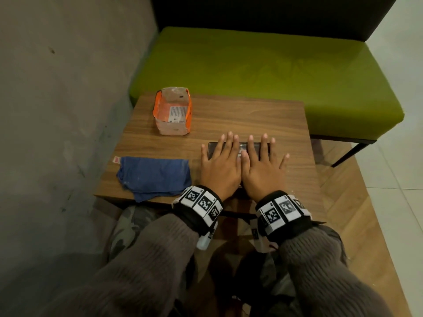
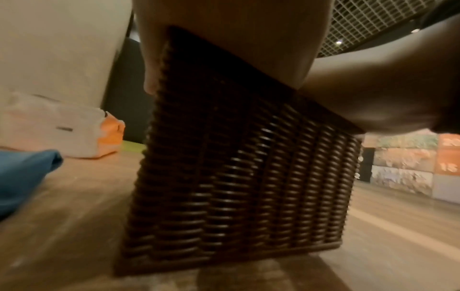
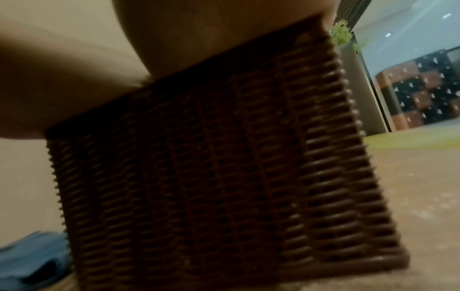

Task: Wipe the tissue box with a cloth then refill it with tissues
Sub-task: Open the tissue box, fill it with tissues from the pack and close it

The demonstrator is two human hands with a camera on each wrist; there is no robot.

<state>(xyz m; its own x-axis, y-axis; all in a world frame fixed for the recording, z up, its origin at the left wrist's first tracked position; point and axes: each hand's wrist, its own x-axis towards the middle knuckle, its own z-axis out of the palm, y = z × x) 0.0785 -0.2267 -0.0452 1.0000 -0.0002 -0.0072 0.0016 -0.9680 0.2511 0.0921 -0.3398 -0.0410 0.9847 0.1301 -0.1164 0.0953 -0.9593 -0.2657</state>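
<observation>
Tissue box lies under both hands, left hand and right hand flat.

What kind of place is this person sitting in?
Probably a cafe or lounge corner: a small wooden table beside a green cushioned bench, with a woven tissue box under both hands.

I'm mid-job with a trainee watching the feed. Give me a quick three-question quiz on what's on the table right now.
1. True or false: the left hand grips the blue cloth.
2. What rests under both the left hand and the right hand? A) tissue pack B) woven tissue box C) cloth
3. Fill in: the orange tissue pack lies at the table's far ____ side.

Key: 1 false, it lies flat on the woven tissue box; 2 B; 3 left.
</observation>
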